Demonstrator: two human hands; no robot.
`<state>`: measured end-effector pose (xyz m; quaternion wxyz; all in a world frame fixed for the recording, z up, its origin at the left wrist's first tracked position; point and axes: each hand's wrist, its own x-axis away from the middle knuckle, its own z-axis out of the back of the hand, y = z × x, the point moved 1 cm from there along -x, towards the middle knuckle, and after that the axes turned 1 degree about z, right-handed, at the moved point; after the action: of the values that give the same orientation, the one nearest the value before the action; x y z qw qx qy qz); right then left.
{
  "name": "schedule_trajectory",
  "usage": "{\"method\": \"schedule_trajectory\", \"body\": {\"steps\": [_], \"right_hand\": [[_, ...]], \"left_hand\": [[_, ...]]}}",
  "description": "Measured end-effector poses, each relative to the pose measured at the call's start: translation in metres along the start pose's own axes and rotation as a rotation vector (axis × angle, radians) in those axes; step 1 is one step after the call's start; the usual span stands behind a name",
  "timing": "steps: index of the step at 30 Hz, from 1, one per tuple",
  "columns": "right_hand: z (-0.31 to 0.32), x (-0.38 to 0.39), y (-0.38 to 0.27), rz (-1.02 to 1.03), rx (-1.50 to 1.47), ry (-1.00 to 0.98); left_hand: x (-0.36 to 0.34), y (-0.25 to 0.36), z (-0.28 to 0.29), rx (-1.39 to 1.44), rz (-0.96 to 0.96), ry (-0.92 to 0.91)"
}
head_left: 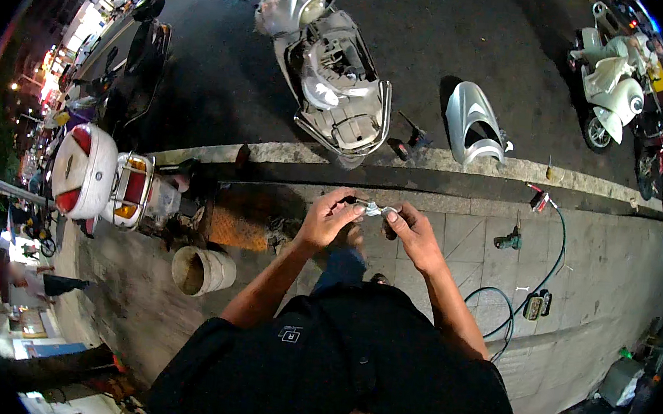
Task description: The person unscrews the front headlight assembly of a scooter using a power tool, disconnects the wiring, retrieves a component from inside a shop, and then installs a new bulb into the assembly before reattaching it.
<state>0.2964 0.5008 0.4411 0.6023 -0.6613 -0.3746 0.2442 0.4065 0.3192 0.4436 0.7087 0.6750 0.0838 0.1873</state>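
Observation:
My left hand (329,221) and my right hand (416,238) meet in front of my body, fingers closed in a pinch. Between them is a small silvery-white part (376,210), which both hands grip from opposite ends; its exact kind is too small to tell. A thin dark piece shows by the left fingertips. Beyond the kerb, ahead of my hands, stands a pale scooter (340,91) with its seat area opened up and inner frame bare. To its right a silver scooter body panel (472,125) lies on the road.
A green power drill (510,238) lies on the paving at right, near an air gun (541,198) on a curved hose (558,260). At left stand a whitish bucket (203,272) and a scooter with a white top box (85,170). The kerb (459,167) crosses ahead. Another scooter (608,81) is parked far right.

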Motion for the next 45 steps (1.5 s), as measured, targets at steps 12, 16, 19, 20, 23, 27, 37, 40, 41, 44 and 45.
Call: {"method": "schedule_trajectory", "body": {"steps": [12, 16, 19, 20, 23, 27, 37, 40, 41, 44, 45], "right_hand": [[0.169, -0.129, 0.036, -0.205, 0.007, 0.431], [0.206, -0.170, 0.017, -0.224, 0.013, 0.561], [0.224, -0.211, 0.024, -0.243, -0.052, 0.570], [0.230, -0.226, 0.024, -0.238, -0.106, 0.572], [0.255, -0.268, 0.034, -0.224, -0.124, 0.500], [0.304, -0.335, 0.042, -0.283, -0.025, 0.339], [0.372, -0.455, 0.023, -0.360, 0.091, 0.151], [0.372, -0.476, 0.048, -0.459, 0.026, 0.160], [0.365, -0.485, 0.048, -0.477, 0.051, 0.150], [0.338, -0.503, 0.068, -0.447, 0.141, 0.053], [0.324, -0.507, 0.070, -0.469, 0.070, 0.014]], "left_hand": [[-0.275, -0.022, 0.041, -0.217, -0.028, 0.044], [-0.378, -0.016, 0.077, -0.143, 0.113, 0.180], [-0.450, -0.054, 0.122, 0.091, 0.241, 0.305], [-0.470, -0.077, 0.140, 0.123, 0.294, 0.369], [-0.508, -0.111, 0.153, 0.071, 0.524, 0.419], [-0.540, -0.129, 0.118, -0.081, 0.680, 0.582], [-0.559, -0.213, 0.152, -1.445, 0.490, -0.118], [-0.585, -0.186, 0.127, -1.432, 0.459, -0.422], [-0.585, -0.180, 0.122, -1.414, 0.404, -0.486], [-0.569, -0.188, 0.130, -1.481, 0.329, -0.541], [-0.565, -0.192, 0.137, -1.572, 0.302, -0.523]]}}
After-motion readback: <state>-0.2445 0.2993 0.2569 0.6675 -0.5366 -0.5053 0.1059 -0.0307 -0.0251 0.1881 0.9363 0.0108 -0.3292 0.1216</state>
